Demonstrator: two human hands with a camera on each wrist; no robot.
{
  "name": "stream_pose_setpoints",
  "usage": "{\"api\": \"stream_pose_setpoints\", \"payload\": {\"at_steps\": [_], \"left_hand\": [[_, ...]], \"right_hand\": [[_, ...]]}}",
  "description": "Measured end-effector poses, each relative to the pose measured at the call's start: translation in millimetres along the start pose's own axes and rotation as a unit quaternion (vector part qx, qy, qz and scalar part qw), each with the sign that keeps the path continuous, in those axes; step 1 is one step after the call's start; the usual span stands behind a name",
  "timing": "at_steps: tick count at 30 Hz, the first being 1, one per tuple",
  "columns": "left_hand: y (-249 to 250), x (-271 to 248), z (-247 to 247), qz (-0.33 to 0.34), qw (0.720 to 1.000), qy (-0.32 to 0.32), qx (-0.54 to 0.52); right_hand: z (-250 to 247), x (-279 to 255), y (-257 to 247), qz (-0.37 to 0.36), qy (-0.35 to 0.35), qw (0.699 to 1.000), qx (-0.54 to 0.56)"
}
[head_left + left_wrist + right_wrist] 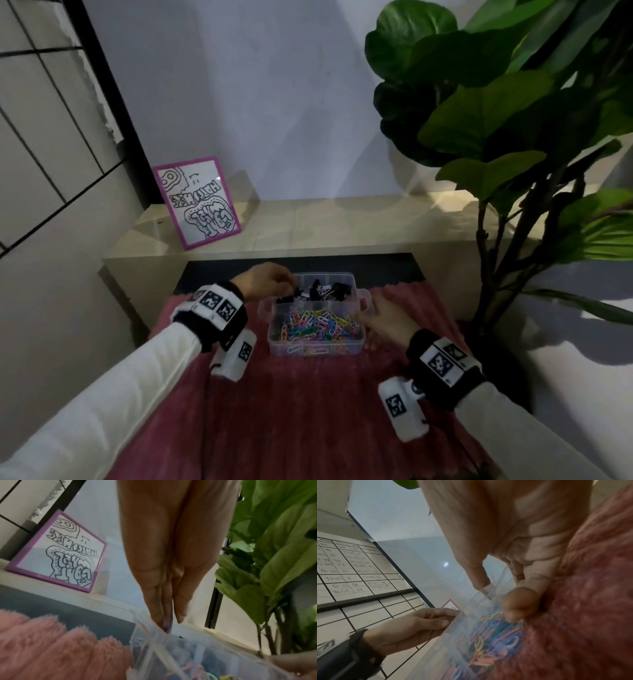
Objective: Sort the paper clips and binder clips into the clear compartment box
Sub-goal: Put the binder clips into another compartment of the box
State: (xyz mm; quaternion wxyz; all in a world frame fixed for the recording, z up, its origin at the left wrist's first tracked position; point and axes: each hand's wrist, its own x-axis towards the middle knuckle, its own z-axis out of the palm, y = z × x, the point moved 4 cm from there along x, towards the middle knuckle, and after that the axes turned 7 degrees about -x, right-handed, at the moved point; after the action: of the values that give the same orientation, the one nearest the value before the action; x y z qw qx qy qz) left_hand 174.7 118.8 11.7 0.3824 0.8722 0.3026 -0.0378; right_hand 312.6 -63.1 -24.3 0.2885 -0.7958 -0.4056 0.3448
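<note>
Sleeves: two white sleeves (113, 387) come in from the bottom, each with a black wrist band and small white boxes.
Rug: a fluffy pink rug (308, 411) lies under everything.
Clear compartment box: it (278, 344) sits on the rug, right between the two hands, a little ahead of the person.
Paper clips: lots of colored paper clips (317, 327) fill the big near part of the box.
Binder clips: black binder clips (325, 291) sit in the far row of small parts.
Left hand: the left hand (269, 281) is at the far left corner of the box. Its fingertips (164, 620) are pressed together and point down into that corner. They seem to pinch something small, but I cannot tell what.
Right hand: the right hand (385, 322) holds the right side of the box. The thumb (477, 574) hooks over the rim and the fingers curl on the outside wall.
What matters next: the far row is closest to the left hand, so that hand is the one to drop things there. The right hand only keeps the box from sliding.
Behind: a picture in a purple frame (197, 202) leans on a pale shelf, and a big leafy plant (496, 120) stands on the right.
</note>
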Motion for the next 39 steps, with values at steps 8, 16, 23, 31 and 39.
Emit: {"api": "stream_pose_setpoints", "payload": {"at_steps": [8,16,23,31,39], "left_hand": [[-40,-43,-12,0.015,0.97,0.191,-0.152],[-32,-78,23,-0.13,0.961,0.064,-0.236],[-10,-132,31,-0.178,0.95,0.045,-0.253],[-18,-159,52,-0.259,0.931,0.003,-0.256],[-16,-159,53,-0.266,0.926,-0.008,-0.268]], "right_hand": [[2,9,16,0.014,-0.007,1.0,-0.023],[3,-24,-12,0.025,-0.009,1.0,-0.009],[7,-77,-20,0.078,-0.045,0.996,0.009],[30,-112,-11,0.162,-0.092,0.983,-0.001],[31,-74,-90,-0.16,-0.037,0.92,-0.357]]}}
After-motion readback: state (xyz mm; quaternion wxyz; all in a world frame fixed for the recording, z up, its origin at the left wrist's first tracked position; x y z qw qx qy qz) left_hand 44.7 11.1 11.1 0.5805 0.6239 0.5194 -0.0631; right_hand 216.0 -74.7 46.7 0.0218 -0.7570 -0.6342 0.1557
